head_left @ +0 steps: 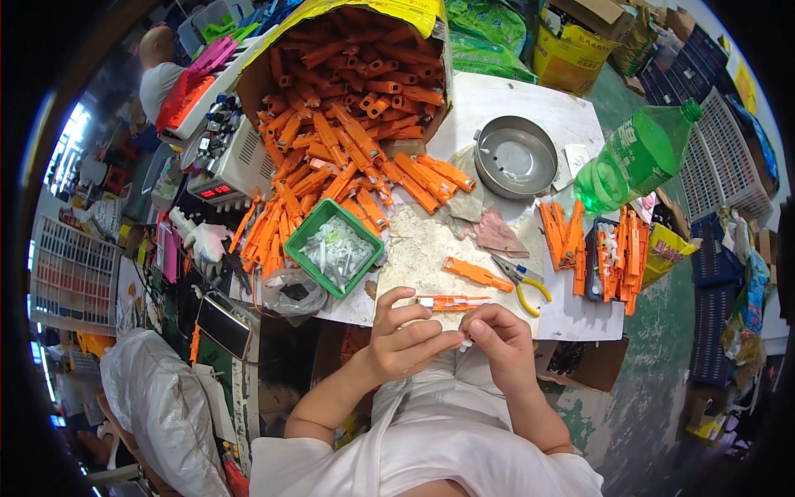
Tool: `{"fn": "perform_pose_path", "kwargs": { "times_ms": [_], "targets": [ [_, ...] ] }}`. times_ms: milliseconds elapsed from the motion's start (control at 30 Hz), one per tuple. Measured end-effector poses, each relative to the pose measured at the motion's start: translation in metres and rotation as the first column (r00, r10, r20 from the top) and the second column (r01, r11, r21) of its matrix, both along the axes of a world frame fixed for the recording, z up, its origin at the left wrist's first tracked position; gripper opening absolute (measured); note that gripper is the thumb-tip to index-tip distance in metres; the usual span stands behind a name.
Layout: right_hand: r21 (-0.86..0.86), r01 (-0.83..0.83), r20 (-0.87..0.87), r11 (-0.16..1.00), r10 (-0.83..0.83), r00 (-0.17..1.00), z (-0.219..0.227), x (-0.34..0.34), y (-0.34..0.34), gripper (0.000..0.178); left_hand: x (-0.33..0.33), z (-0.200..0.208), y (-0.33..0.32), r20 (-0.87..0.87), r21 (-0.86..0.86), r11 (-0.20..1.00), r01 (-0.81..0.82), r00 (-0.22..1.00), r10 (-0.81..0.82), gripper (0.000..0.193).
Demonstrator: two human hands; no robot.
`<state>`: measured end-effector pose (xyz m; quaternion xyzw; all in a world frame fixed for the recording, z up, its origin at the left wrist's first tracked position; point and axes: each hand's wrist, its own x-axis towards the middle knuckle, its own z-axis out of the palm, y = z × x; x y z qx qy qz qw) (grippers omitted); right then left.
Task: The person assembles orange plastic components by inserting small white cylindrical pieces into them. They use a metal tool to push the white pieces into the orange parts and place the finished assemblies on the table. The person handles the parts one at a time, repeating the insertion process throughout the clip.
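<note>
My left hand is held over the near table edge, its fingers bent but spread apart. Its lowest digit reaches across to the tips of my right hand. There, my right thumb and fingers pinch a small white piece, partly hidden by them. Just beyond both hands lies an orange plastic housing with white and reddish parts inside; its left end is close to my left fingertips. Another orange housing rests farther off on the worn work board. Beside it lie yellow-handled pliers.
A box spills many orange housings at the back left. Before it stands a green tray of small whitish pieces. A round metal bowl, a green bottle and more orange housings stand right. One person is far left.
</note>
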<state>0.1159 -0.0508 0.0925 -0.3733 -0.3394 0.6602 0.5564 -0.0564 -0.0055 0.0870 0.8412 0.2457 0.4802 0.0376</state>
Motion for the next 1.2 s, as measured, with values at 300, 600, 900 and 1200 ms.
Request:
{"fn": "perform_pose_path", "kwargs": {
  "times_ms": [300,600,900,1200],
  "targets": [
    [-0.130,-0.005,-0.160,0.992,-0.016,0.987,-0.008,0.000,-0.001,0.014,0.002,-0.003,-0.001,0.030,-0.032,0.999,0.009,1.000,-0.008,0.025],
    [-0.194,-0.153,-0.347,0.969,0.078,0.935,-0.019,0.006,0.000,0.010,0.003,-0.014,-0.004,0.055,-0.085,0.996,-0.001,0.998,0.006,0.023],
    [-0.215,-0.200,-0.355,0.956,0.115,0.928,-0.025,0.009,0.000,0.008,0.005,-0.025,-0.011,0.074,-0.162,0.987,-0.019,0.997,0.031,0.022],
    [-0.060,-0.017,-0.005,0.998,0.017,1.000,-0.022,0.005,-0.010,0.017,0.004,-0.027,-0.010,0.077,-0.204,0.978,-0.036,0.996,0.052,0.021]
  ]
}}
